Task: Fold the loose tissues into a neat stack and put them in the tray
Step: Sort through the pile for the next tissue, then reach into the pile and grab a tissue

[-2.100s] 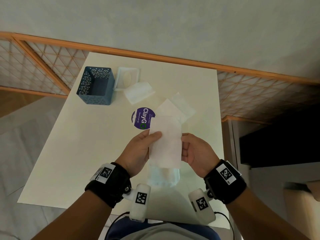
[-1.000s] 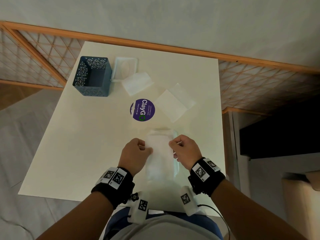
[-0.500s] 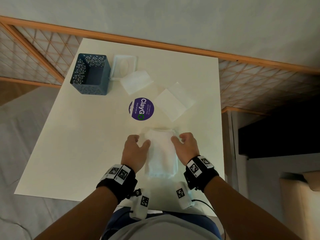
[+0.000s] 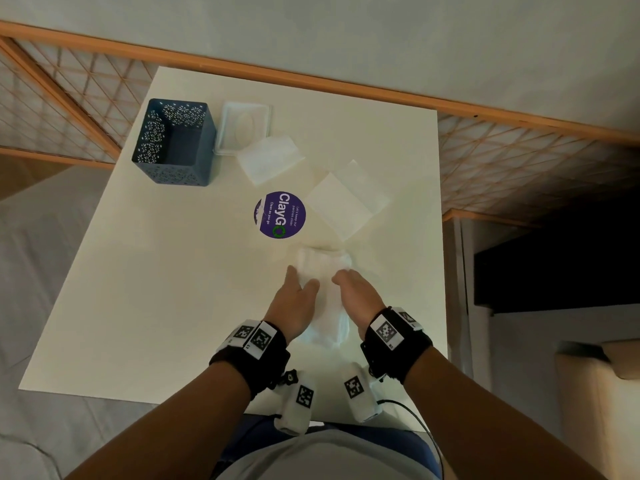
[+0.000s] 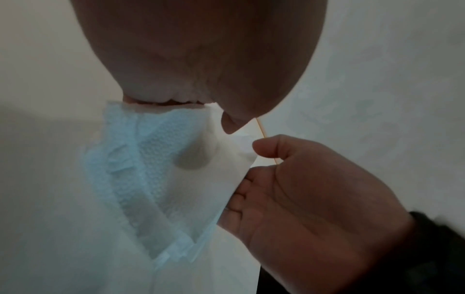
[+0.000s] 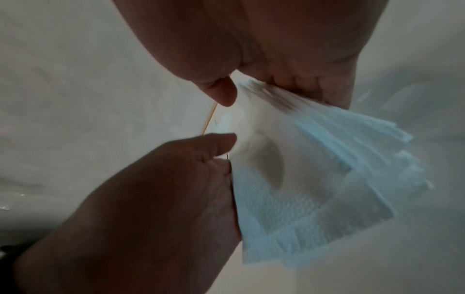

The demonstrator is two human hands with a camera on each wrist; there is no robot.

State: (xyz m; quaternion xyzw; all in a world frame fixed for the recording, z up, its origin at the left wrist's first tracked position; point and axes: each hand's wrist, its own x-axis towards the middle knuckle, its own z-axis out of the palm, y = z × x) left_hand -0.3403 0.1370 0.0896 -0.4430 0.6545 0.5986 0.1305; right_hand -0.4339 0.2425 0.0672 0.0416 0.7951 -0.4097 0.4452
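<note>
A white folded tissue stack (image 4: 323, 292) lay flat near the table's front edge; two loose tissues (image 4: 341, 206) and a blue perforated tray (image 4: 175, 147) stood farther back.

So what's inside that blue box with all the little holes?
The blue box looks dark inside, and no tissue shows in the part you can see. Its near wall hides some of the bottom, so that corner can't be checked.

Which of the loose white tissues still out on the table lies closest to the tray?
The white tissue overlapping the shallow white tray's near corner; the other loose tissue lies apart, right of the purple sticker.
</note>
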